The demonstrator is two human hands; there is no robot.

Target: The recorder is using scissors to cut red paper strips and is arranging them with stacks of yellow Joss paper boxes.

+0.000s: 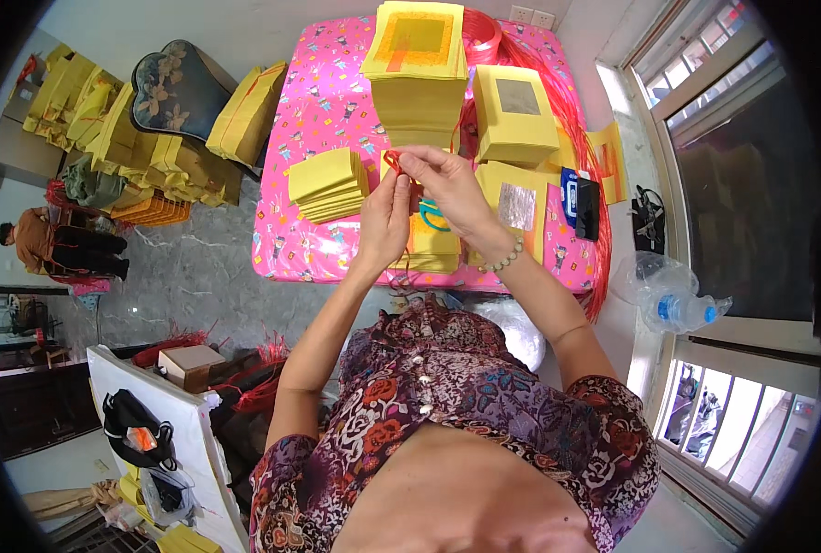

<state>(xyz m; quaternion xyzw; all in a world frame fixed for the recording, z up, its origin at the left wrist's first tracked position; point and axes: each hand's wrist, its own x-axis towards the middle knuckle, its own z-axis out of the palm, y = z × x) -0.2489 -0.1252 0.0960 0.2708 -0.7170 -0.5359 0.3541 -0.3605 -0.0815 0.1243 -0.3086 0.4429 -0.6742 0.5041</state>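
My left hand [385,226] and my right hand [449,189] meet above a pink patterned table [309,253]. Both are closed, their fingertips pinching a thin red plastic cord [393,159] bent into a small loop. Green-handled scissors [434,216] show just below my right palm; whether that hand holds them or they lie on the paper is unclear. Beneath my wrists sits a stack of yellow paper [429,256], partly hidden. A fanned yellow stack [325,187] lies left of my hands, and a tall yellow pile [417,103] rises just beyond them.
More yellow bundles [513,118] stand at the table's right, beside long red strands [558,101] and a dark phone [586,210]. A clear plastic bottle [676,304] is by the window. A padded chair [175,97] and another person [64,241] are at the left.
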